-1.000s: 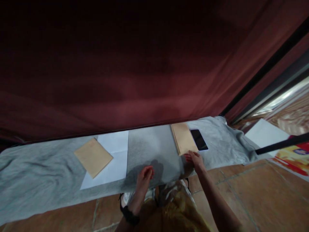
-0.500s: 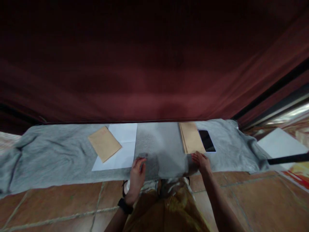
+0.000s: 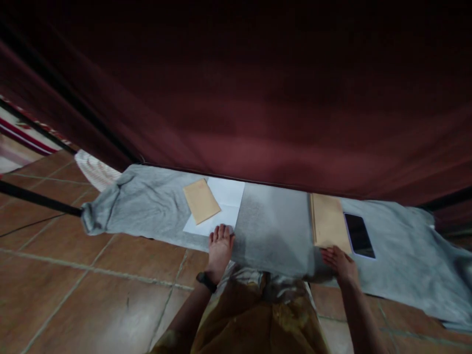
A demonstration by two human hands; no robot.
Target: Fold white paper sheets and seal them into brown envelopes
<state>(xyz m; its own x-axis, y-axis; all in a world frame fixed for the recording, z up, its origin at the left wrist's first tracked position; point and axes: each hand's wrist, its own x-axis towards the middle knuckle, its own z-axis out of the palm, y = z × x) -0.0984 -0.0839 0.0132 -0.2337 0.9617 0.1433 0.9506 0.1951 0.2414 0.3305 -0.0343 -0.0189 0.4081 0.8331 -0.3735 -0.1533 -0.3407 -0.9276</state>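
My left hand [image 3: 220, 245] lies palm down, its fingers stretched over the lower right corner of a white sheet of paper [image 3: 228, 196]. A tan envelope [image 3: 201, 201] rests slanted on that sheet, just beyond the fingertips. At the near edge of a small stack of tan envelopes [image 3: 329, 221] is my right hand [image 3: 339, 261], with its fingers extended and touching or almost touching the edge. It does not look closed on the stack. A dark-screened phone [image 3: 359, 236] with a pale rim lies just right of the stack.
Grey cloth [image 3: 276, 216] covers the long narrow surface under these things. Dark red fabric [image 3: 258, 147] rises behind its far edge. Dark poles [image 3: 40, 199] stand at the sides, and brown floor tiles [image 3: 129, 285] show in front.
The view has swung left and tilted. My left hand has gone from half-curled beside the paper's corner to flat on it. My right hand stays by the envelope stack.
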